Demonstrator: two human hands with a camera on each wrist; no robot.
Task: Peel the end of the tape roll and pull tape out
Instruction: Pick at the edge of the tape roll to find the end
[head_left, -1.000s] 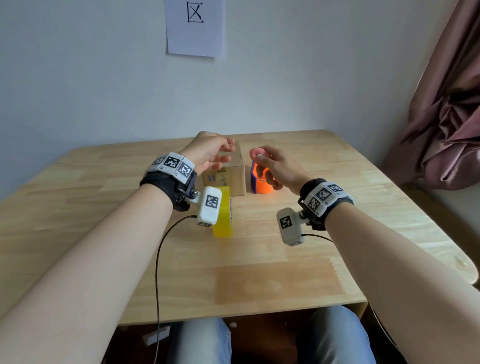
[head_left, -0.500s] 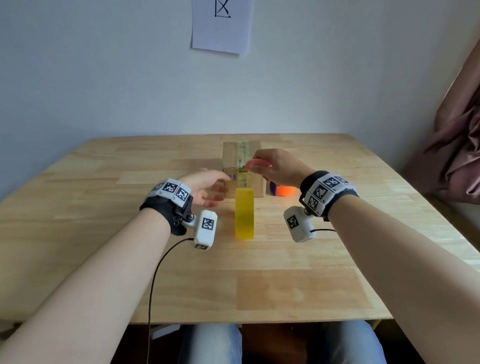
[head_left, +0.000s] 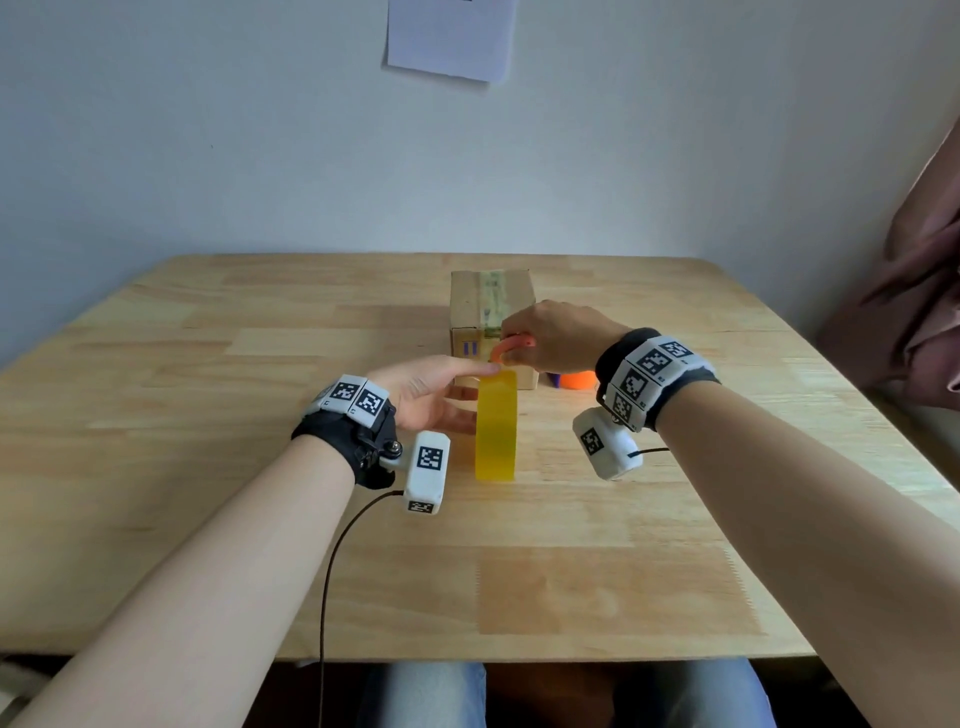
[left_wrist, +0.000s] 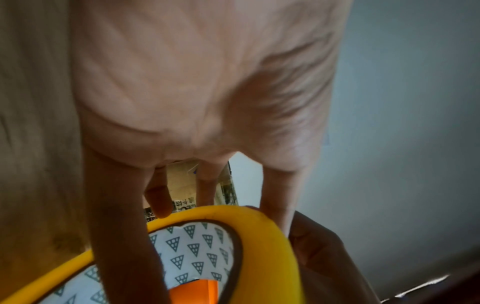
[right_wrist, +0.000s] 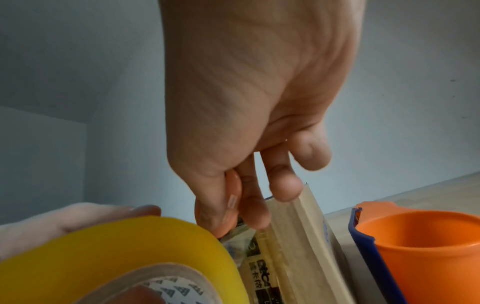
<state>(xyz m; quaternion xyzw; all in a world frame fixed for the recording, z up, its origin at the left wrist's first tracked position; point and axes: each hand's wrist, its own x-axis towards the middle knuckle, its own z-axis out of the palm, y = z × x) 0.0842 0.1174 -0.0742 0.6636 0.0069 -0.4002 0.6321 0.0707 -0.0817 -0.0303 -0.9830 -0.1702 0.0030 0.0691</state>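
left hand (head_left: 431, 395) is gripping the yellow tape roll (head_left: 496, 426) upright at frame centre; right hand (head_left: 556, 338) is pinching an orange ring (head_left: 511, 347) above it — peel not started, next it's needing the tape end found.

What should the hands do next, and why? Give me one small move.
Probably lower the right hand onto the top of the yellow tape roll and feel for the tape end. The left hand grips the roll, which stands on edge on the table. The right hand hovers just above it, pinching a pink curved piece. No loose end shows yet.
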